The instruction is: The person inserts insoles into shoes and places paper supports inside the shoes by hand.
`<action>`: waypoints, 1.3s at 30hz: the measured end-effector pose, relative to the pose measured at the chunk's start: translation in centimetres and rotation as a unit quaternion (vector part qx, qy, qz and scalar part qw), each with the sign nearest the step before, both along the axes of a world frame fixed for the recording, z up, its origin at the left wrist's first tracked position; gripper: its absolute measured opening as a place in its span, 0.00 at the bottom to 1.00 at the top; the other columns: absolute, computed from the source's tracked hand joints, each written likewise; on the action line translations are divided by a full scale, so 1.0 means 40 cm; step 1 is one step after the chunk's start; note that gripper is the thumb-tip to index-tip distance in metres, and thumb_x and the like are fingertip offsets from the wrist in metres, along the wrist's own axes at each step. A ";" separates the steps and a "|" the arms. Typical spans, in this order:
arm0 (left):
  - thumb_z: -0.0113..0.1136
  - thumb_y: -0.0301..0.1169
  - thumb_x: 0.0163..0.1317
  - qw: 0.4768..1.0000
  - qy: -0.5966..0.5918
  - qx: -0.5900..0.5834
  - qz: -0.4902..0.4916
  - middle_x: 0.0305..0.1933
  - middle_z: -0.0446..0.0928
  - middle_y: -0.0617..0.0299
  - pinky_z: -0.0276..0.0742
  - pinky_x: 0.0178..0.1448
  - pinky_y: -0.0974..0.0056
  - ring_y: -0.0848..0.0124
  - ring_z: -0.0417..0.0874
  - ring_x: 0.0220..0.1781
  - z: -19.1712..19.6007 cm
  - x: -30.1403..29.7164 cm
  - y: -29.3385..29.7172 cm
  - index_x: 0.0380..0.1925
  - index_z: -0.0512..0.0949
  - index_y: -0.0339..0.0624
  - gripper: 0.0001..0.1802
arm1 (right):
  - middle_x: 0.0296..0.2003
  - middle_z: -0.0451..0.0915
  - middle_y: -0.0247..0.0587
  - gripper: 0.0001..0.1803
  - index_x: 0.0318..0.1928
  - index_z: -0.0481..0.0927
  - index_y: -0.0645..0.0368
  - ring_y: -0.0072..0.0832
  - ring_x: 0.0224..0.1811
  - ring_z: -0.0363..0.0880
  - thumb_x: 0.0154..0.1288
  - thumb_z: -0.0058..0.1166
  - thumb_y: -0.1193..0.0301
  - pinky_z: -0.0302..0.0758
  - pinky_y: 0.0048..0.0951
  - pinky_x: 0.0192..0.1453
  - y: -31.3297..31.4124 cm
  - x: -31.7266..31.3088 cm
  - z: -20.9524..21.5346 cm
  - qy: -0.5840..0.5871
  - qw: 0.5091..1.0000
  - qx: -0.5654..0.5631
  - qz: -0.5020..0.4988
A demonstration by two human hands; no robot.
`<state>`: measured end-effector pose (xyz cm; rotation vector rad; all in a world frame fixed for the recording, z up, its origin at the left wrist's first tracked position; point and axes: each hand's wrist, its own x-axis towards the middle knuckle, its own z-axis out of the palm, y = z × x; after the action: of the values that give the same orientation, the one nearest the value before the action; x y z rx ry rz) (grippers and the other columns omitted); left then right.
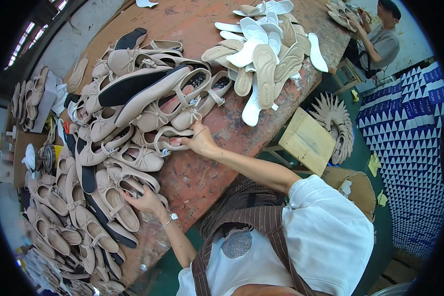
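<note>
Beige flat shoes with small bows and ankle straps lie in a big heap over the left part of the worktable. My right hand [200, 141] closes on the heel end of one beige shoe [164, 139] at the heap's near right side, fingers inside its opening. Lower down, my left hand [147, 203] has its fingers bent around the back of another beige shoe [131, 178]. Neighbouring shoes partly cover both. Farther off, shoes with black soles [133, 88] rest on top of the heap.
White and beige insoles [264, 69] are piled at the table's far right. Beyond the red, paint-worn worktable [192, 178] stand a wooden stool [308, 140], a cardboard box [352, 187] and stacked blue-and-white boxes [409, 148]. A co-worker [380, 44] sits at the upper right, holding shoes.
</note>
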<state>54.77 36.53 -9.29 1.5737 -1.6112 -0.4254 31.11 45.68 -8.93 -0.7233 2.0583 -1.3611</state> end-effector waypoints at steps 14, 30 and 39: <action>0.65 0.34 0.60 0.998 0.049 0.024 -0.033 0.69 0.61 0.30 0.57 0.75 0.48 0.42 0.65 0.70 0.023 -0.085 -0.292 0.69 0.52 0.21 0.45 | 0.42 0.87 0.44 0.23 0.54 0.82 0.62 0.29 0.47 0.84 0.67 0.61 0.58 0.78 0.30 0.52 0.064 -0.147 0.192 -0.035 0.896 -0.165 0.412; 0.73 0.54 0.48 0.725 -0.174 -0.117 -0.657 0.78 0.44 0.36 0.34 0.76 0.30 0.35 0.39 0.79 0.145 -0.701 0.365 0.70 0.67 0.59 0.47 | 0.62 0.74 0.53 0.39 0.65 0.73 0.49 0.54 0.69 0.64 0.62 0.49 0.37 0.59 0.55 0.69 0.527 -1.444 -0.077 0.224 0.874 0.235 -0.362; 0.68 0.52 0.53 0.777 -0.299 -0.099 -0.545 0.80 0.44 0.46 0.32 0.70 0.21 0.42 0.40 0.81 0.122 -0.731 0.335 0.74 0.60 0.65 0.47 | 0.49 0.77 0.75 0.37 0.64 0.61 0.52 0.68 0.57 0.74 0.60 0.53 0.47 0.72 0.52 0.60 -0.104 -1.080 -0.102 0.171 0.984 -0.029 -0.036</action>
<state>25.51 49.94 -4.42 0.4351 -2.8938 -0.3116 -12.10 41.50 -13.01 -0.9729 2.3353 -1.4216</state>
